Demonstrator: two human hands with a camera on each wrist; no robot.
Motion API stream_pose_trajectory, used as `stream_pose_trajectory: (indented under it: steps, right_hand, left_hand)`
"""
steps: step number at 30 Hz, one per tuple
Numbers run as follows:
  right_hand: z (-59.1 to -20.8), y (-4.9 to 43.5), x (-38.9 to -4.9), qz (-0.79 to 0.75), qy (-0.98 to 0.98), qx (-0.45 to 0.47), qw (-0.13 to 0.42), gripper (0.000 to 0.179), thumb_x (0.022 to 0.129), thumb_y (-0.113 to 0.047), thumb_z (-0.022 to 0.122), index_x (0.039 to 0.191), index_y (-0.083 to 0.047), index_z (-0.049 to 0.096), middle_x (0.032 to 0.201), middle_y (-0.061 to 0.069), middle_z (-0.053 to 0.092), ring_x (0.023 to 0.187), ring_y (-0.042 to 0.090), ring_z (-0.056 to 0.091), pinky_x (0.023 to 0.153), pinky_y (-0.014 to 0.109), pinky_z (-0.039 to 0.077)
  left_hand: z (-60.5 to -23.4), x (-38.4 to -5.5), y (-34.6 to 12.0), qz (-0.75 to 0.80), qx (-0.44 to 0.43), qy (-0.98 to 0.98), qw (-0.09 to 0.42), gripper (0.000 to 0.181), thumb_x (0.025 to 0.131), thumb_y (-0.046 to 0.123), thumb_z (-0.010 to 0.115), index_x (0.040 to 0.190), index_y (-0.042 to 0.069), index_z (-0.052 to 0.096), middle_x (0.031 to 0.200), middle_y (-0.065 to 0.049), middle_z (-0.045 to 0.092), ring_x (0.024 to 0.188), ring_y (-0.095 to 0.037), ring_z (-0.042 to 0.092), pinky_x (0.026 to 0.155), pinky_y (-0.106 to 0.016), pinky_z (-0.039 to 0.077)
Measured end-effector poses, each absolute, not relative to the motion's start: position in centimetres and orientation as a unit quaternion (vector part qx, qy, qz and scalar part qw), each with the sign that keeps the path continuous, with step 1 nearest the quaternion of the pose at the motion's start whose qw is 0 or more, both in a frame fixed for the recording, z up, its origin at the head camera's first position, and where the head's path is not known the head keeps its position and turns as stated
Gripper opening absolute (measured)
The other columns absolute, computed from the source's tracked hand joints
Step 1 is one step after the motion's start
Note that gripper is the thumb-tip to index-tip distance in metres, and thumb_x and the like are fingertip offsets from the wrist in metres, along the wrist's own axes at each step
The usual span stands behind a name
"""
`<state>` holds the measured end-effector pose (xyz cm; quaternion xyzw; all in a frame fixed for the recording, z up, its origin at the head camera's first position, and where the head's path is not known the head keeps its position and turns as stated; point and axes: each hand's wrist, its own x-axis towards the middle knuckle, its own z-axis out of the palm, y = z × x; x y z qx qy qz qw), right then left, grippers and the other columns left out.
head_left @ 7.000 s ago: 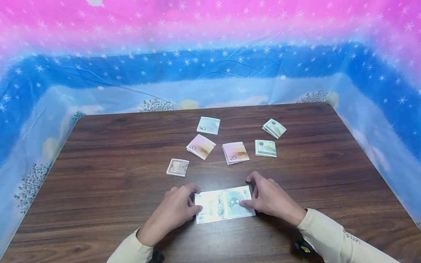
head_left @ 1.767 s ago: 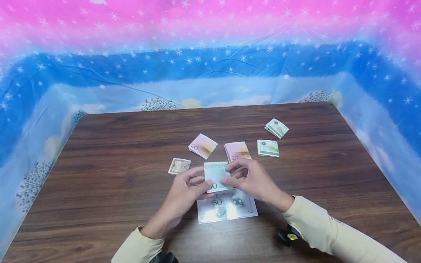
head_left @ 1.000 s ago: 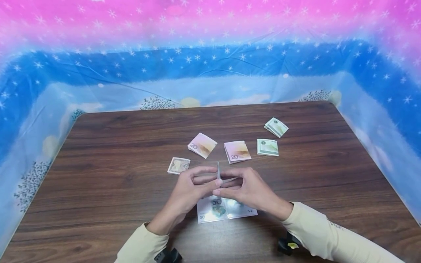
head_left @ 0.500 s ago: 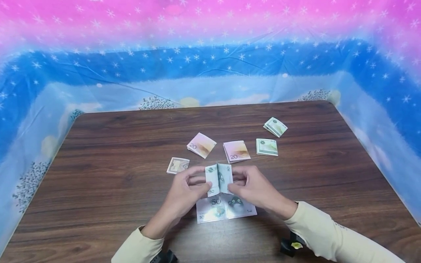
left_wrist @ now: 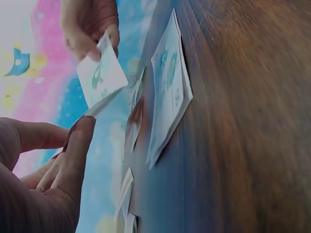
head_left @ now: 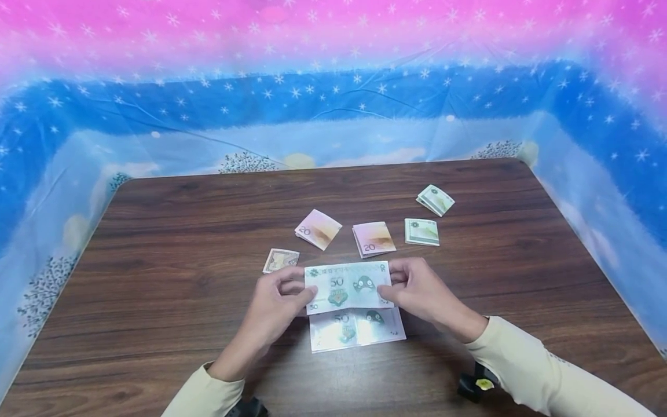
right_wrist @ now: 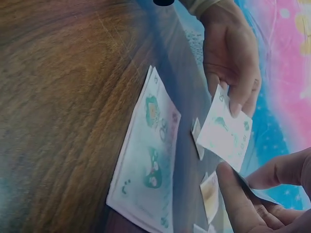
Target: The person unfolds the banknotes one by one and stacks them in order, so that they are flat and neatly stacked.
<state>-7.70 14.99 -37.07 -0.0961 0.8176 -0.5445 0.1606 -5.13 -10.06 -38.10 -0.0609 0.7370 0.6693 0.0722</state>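
Opening the held 50 note (head_left: 348, 288)

Sharply creased a moment ago, it now stretches nearly flat between left grip (head_left: 276, 301) and right grip (head_left: 424, 292), each pinching an end; unfolding looks almost done. It hangs above the bench (head_left: 172, 243), partly hiding an open 50 paper (head_left: 333, 339).

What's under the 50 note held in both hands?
Another unfolded 50 note on the table, apart from the held note. Wrist views show a layered edge. In the head view, the held note covers its far part; anything beneath the lower note is hidden.
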Motion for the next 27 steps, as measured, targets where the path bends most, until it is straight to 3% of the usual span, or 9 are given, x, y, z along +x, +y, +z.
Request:
stream_pose_trajectory:
  steps: [4, 12, 16, 19, 22, 27]
  right_hand:
    - [-37.3, 15.6, -7.7, -0.543, 0.813, -0.094, 0.186, 0.013, 0.087, 0.004, 0.066, 0.098, 0.009, 0.068, 0.085, 0.012, 0.074, 0.069, 0.011, 0.06, 0.057, 0.019, 0.049]
    - [-37.6, 16.5, -7.5, -0.539, 0.807, -0.098, 0.222, 0.013, 0.089, -0.001, 0.071, 0.099, 0.006, 0.069, 0.083, 0.009, 0.073, 0.07, 0.012, 0.06, 0.055, 0.019, 0.046]
    - [-37.9, 17.0, -7.3, -0.54, 0.803, -0.091, 0.236, 0.01, 0.089, -0.005, 0.074, 0.09, 0.003, 0.068, 0.076, 0.005, 0.07, 0.067, 0.011, 0.059, 0.052, 0.019, 0.043]
    - [-38.2, 17.3, -7.2, -0.526, 0.811, -0.098, 0.237, 0.019, 0.089, -0.006, 0.075, 0.076, -0.002, 0.06, 0.066, -0.001, 0.058, 0.059, 0.009, 0.049, 0.048, 0.018, 0.033]
    - [-38.5, 17.4, -7.2, -0.517, 0.814, -0.108, 0.24, 0.026, 0.089, -0.005, 0.074, 0.072, -0.005, 0.054, 0.063, -0.003, 0.053, 0.056, 0.007, 0.045, 0.047, 0.018, 0.031]
    - [-39.4, 17.5, -7.1, -0.521, 0.81, -0.108, 0.246, 0.022, 0.088, -0.002, 0.073, 0.073, -0.003, 0.057, 0.064, -0.003, 0.055, 0.056, 0.006, 0.047, 0.048, 0.017, 0.035]
  left_hand:
    - [-38.2, -5.0, -10.5, 0.662, -0.072, 0.742, 0.084, 0.035, 0.086, -0.006, 0.071, 0.119, -0.011, 0.063, 0.095, -0.022, 0.073, 0.074, -0.022, 0.072, 0.064, -0.035, 0.063]
    - [-38.9, -5.0, -11.0, 0.632, -0.052, 0.762, 0.132, 0.034, 0.085, -0.01, 0.071, 0.118, -0.01, 0.064, 0.095, -0.02, 0.074, 0.079, -0.022, 0.071, 0.063, -0.034, 0.062]
    - [-39.2, -4.8, -11.2, 0.628, -0.013, 0.76, 0.169, 0.028, 0.086, -0.011, 0.07, 0.113, -0.011, 0.065, 0.089, -0.018, 0.074, 0.074, -0.02, 0.07, 0.063, -0.032, 0.063]
    - [-39.4, -4.7, -11.3, 0.617, 0.013, 0.765, 0.181, 0.026, 0.085, -0.01, 0.071, 0.11, -0.011, 0.064, 0.086, -0.017, 0.073, 0.072, -0.019, 0.07, 0.062, -0.032, 0.063]
    - [-39.5, -4.7, -11.3, 0.588, 0.026, 0.79, 0.173, 0.03, 0.083, -0.008, 0.074, 0.111, -0.009, 0.064, 0.086, -0.015, 0.074, 0.069, -0.019, 0.071, 0.061, -0.031, 0.062]
    - [-39.0, -4.4, -11.5, 0.492, 0.042, 0.862, 0.118, 0.035, 0.081, 0.0, 0.081, 0.113, 0.003, 0.069, 0.092, -0.009, 0.076, 0.068, -0.012, 0.07, 0.065, -0.029, 0.06]
